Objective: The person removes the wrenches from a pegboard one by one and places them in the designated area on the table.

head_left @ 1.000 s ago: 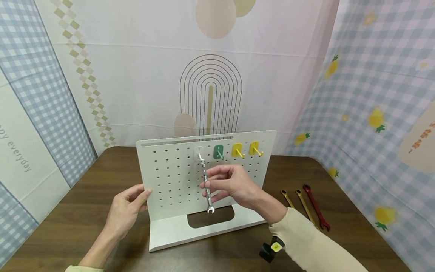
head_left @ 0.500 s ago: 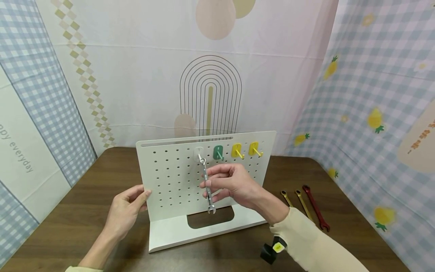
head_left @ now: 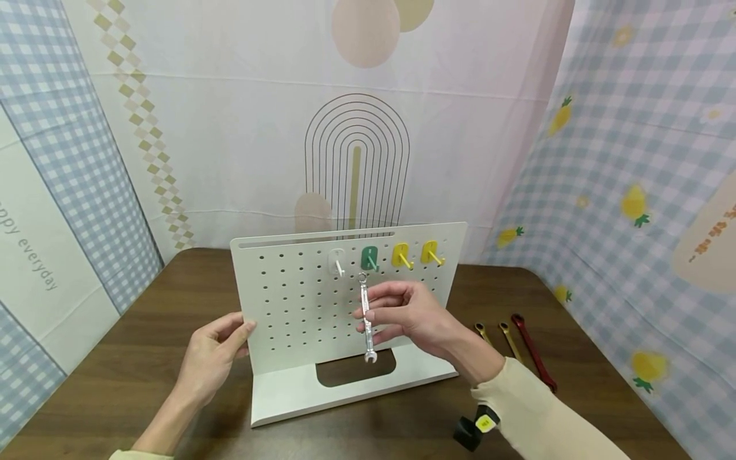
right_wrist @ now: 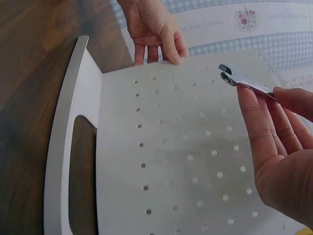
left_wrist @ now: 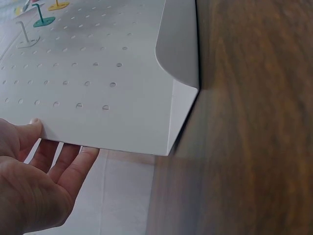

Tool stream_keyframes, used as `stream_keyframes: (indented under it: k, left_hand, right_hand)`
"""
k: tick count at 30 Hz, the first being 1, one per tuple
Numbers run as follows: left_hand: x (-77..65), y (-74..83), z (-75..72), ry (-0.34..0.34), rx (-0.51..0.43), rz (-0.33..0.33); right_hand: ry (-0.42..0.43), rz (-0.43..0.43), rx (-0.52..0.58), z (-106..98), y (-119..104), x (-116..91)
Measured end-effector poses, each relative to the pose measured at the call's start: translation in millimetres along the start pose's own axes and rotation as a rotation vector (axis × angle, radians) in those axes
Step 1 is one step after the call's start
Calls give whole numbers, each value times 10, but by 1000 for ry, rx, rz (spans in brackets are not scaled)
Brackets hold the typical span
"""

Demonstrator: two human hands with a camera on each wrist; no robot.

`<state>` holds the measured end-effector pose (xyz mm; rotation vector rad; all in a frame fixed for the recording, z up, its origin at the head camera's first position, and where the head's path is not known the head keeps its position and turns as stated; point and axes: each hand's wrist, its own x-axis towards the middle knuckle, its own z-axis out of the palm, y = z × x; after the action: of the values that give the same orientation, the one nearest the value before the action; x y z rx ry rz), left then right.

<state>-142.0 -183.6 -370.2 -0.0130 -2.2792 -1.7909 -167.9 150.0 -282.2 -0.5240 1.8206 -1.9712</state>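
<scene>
A white pegboard [head_left: 299, 300] stands upright on the brown table. Along its top run a white hook [head_left: 338, 264], a green hook [head_left: 370, 258] and two yellow hooks [head_left: 401, 255]. My right hand [head_left: 402, 314] pinches a small silver wrench [head_left: 366, 316] by its middle, holding it upright in front of the board; its ring end sits just below the green hook. The wrench's open end [right_wrist: 226, 75] shows in the right wrist view. My left hand [head_left: 215, 348] holds the pegboard's left edge [left_wrist: 112, 142], thumb in front, fingers [left_wrist: 73, 161] behind.
Two gold wrenches [head_left: 510, 340] and a red wrench [head_left: 533, 351] lie on the table [head_left: 144, 358] right of the board. Patterned cloth walls close in the back and both sides. The board's base plate [head_left: 322, 390] juts forward toward me.
My right hand has taken the silver wrench off the white hook and carried it rightward, to just under the green hook. The left hand has not moved.
</scene>
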Motion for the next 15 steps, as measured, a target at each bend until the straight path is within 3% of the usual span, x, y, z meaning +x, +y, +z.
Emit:
stream_keyframes:
  k: [15]
  left_hand:
    - [3, -6, -13, -14, 18, -3]
  right_hand:
    - [63, 43, -60, -322, 169, -177]
